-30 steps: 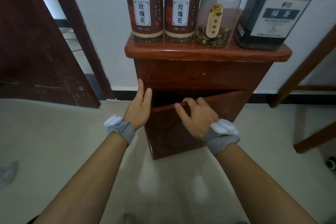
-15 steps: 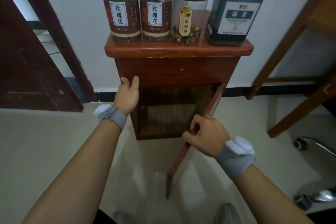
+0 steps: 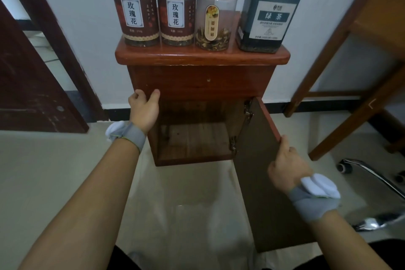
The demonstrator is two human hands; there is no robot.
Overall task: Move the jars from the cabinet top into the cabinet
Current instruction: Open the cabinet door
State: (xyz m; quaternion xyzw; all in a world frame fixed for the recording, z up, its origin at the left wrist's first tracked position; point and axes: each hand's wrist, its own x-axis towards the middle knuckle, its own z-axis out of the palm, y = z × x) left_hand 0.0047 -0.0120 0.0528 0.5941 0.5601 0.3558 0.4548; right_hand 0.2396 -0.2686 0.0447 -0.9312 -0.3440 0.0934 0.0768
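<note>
Several jars stand in a row on the red wooden cabinet top (image 3: 201, 58): two clear jars with dark red labels (image 3: 133, 11) (image 3: 176, 11), a brown-lidded jar (image 3: 215, 17) and a large dark square jar (image 3: 271, 13). Below them the compartment (image 3: 197, 136) is open and bare. The cabinet door (image 3: 260, 173) is swung wide to the right. My right hand (image 3: 285, 166) grips the door's outer edge. My left hand (image 3: 144, 109) rests against the cabinet's left front edge, fingers loosely curled, holding nothing.
A dark wooden door (image 3: 32, 85) stands at the left. A wooden table leg frame (image 3: 350, 61) is at the right, with a chrome chair base and castors (image 3: 372, 173) on the tiled floor beside it.
My right hand has pulled the door from barely ajar to fully open, swinging it out to the right. My left hand stayed at the cabinet's left edge.
</note>
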